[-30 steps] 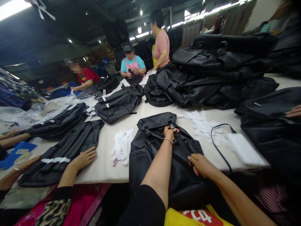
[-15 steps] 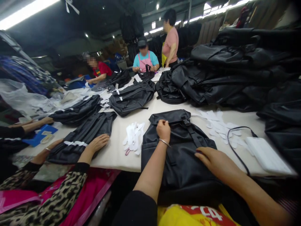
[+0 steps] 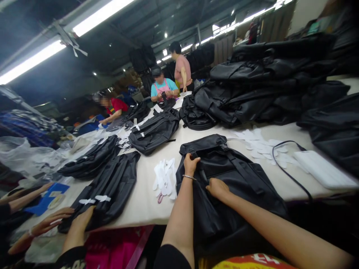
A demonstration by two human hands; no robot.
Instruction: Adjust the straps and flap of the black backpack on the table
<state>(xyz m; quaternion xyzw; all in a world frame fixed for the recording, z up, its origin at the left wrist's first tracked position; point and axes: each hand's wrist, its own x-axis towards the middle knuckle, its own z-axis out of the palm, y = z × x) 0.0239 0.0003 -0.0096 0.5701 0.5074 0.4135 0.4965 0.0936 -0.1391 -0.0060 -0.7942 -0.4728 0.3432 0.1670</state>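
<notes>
"Bag?"
"Black backpack [image 3: 246, 179], L of white box [image 3: 325, 168], on surface [image 3: 141, 194]. Prob. soft, floppy, bit slick, fairly light; best hold: straps."
"Grip?"
"My L grip [image 3: 190, 165] pinches flap strap [image 3: 202, 172]; R grip [image 3: 218, 188] curled against bag front, can't tell if holding anything."

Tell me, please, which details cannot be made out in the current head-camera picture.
Head view: anything inside the curled right hand, hidden by the hand itself.
Head view: lower end of the black backpack, partly behind the right forearm.
Head view: lettering on the yellow-and-red item, cut off by the bottom edge.
</notes>
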